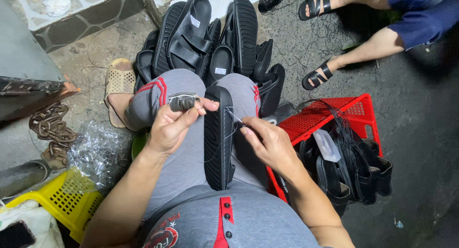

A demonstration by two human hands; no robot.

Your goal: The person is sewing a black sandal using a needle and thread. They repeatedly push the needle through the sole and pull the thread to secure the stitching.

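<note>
Sandal (219,138): black — stands on edge between the knees.
Left hand (169,126): fingers pinch a tool (182,101).
Right hand (267,143): fingertips pinch a needle (235,117) at the sandal.

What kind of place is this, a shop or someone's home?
Most likely an informal sandal-making workspace on the ground. A pile of black sandals lies ahead, a red crate holds more sandals and thread, and the right hand stitches a black sole on the lap.

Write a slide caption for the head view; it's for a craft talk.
Left hand grips pliers, right hand a needle, at a black sole.
</note>
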